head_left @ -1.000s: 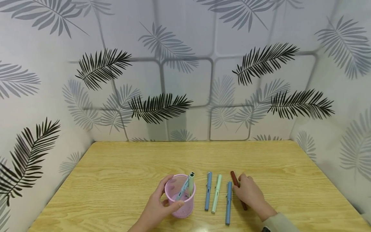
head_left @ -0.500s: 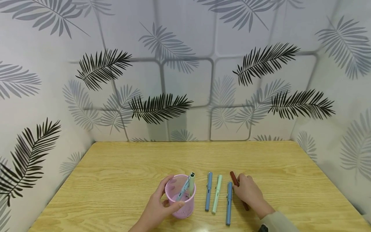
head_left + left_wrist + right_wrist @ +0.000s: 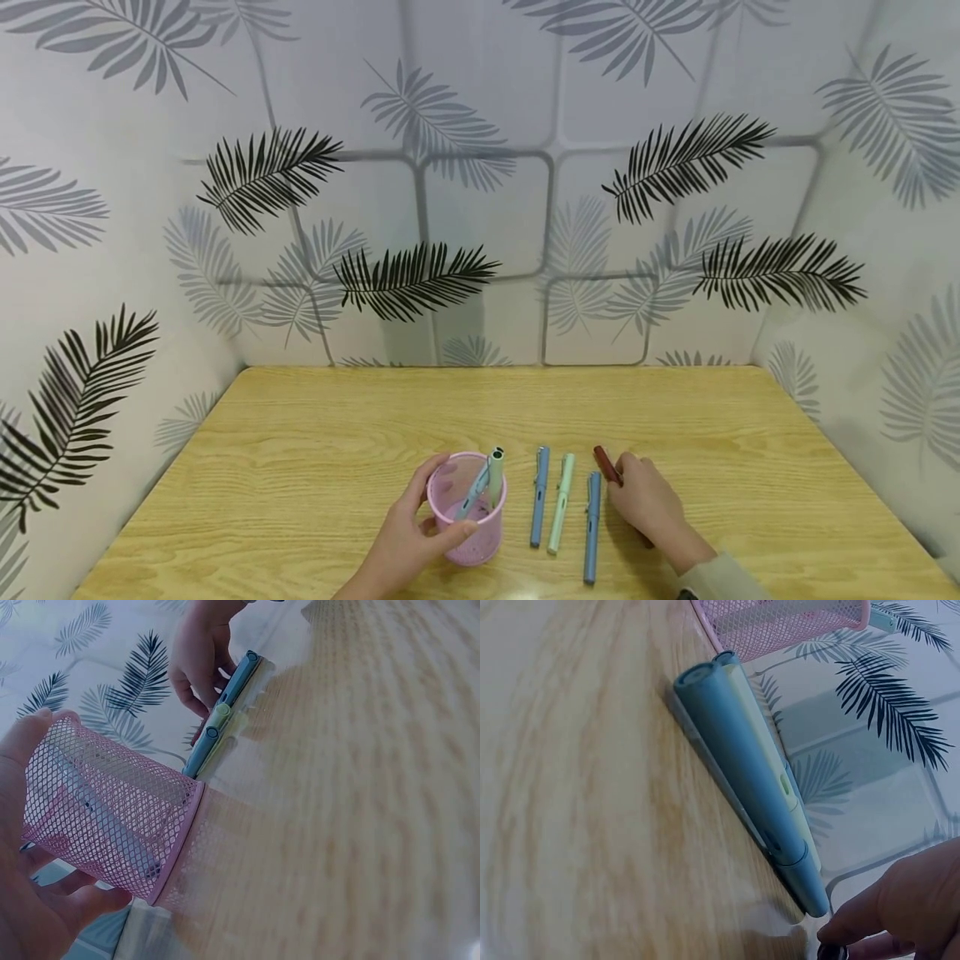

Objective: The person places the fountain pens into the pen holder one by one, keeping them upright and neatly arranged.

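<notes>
My left hand (image 3: pixel 408 533) grips a pink mesh pen cup (image 3: pixel 483 546), thumb at the near side and fingers round the far left. Inside lean a light blue pen (image 3: pixel 472 493) and a pale green pen (image 3: pixel 496 481). On the table, my right hand (image 3: pixel 647 498) pinches a dark red pen (image 3: pixel 605 463), covering its middle; in the right wrist view only a dark end (image 3: pixel 832 952) shows at the fingertips. Between the hands lie a blue pen (image 3: pixel 539 500), a mint green pen (image 3: pixel 561 504) and another blue pen (image 3: pixel 592 529), roughly parallel.
The wood-grain table (image 3: pixel 337 417) ends at a wall (image 3: pixel 487 317) with leaf-patterned covering at the back and sides. The nearer blue pen (image 3: pixel 746 765) lies between the right hand and the other loose pens.
The dark red pen has turned slightly, its lower end shifting right under my right hand, which has edged a little to the right. My left hand and the cup stay put.
</notes>
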`<state>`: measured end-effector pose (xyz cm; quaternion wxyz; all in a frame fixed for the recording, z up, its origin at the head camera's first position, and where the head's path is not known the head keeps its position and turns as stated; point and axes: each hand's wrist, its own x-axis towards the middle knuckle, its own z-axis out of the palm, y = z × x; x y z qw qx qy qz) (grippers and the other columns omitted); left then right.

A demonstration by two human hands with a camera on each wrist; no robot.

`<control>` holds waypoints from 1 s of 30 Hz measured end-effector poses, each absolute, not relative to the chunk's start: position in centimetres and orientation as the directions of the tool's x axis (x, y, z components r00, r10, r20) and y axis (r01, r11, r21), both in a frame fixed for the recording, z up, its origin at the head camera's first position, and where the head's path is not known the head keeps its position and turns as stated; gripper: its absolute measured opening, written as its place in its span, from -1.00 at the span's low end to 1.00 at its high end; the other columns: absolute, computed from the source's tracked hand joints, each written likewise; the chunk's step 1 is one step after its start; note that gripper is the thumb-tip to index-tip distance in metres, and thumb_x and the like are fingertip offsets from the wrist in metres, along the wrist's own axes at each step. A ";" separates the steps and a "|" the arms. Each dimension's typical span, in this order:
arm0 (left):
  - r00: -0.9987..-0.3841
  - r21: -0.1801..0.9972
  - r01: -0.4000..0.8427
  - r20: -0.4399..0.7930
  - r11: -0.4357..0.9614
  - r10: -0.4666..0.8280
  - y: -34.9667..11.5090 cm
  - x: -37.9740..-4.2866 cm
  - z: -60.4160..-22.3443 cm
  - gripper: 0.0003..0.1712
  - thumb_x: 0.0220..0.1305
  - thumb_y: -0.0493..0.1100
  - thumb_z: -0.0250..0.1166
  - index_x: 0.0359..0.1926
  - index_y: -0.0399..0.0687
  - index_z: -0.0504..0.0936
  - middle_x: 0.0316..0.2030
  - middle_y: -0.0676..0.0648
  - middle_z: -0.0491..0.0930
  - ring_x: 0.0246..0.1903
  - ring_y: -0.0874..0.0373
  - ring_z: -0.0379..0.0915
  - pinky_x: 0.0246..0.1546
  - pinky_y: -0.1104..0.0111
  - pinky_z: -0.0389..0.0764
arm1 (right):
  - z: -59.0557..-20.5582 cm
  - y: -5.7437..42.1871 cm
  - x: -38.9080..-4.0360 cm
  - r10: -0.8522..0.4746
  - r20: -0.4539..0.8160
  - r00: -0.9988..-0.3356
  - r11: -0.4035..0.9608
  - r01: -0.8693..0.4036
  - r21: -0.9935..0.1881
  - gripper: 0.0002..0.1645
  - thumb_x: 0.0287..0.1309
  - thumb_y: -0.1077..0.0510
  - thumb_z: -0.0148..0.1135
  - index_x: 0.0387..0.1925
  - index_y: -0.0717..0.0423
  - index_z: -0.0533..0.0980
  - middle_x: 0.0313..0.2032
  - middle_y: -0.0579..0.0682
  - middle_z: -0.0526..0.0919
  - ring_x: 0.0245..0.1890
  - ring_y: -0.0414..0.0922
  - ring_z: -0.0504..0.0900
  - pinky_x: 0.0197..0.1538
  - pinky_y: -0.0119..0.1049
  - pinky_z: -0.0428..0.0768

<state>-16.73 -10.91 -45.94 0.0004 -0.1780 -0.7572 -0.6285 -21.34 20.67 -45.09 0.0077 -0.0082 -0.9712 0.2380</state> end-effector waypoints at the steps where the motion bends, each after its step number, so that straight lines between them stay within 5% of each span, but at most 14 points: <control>1: -0.937 0.951 0.270 0.223 0.151 0.269 -10.9 -16.7 -45.9 -0.10 0.04 -0.10 0.43 0.34 0.24 0.14 0.19 -0.18 0.32 0.12 -0.15 0.30 -0.09 0.29 0.56 | -45.1 20.7 -21.3 0.019 0.019 -1.000 0.886 0.008 -0.464 -0.79 0.10 0.26 0.14 -0.24 0.33 0.46 -0.47 0.11 0.42 -0.57 -0.07 0.38 -0.60 -0.29 0.38; 12: -0.943 0.955 0.253 0.208 0.156 0.261 -10.9 -16.6 -45.8 -0.11 0.05 -0.10 0.42 0.34 0.25 0.14 0.19 -0.19 0.31 0.12 -0.17 0.29 -0.07 0.26 0.55 | -43.4 20.6 -20.3 0.029 0.052 -0.998 0.823 -0.005 -0.568 -0.66 0.21 0.21 0.14 -0.05 0.36 0.39 -0.50 0.02 0.48 -0.66 -0.15 0.39 -0.67 -0.31 0.38; 30: -0.944 0.962 0.245 0.209 0.120 0.257 -10.8 -16.8 -46.1 -0.10 0.04 -0.16 0.43 0.34 0.26 0.14 0.19 -0.17 0.32 0.10 -0.17 0.30 -0.10 0.31 0.55 | -41.0 18.9 -18.5 0.046 0.238 -0.970 0.650 -0.152 -0.745 -0.71 0.17 0.25 0.20 -0.07 0.21 0.43 -0.42 0.02 0.55 -0.57 -0.16 0.49 -0.61 -0.36 0.50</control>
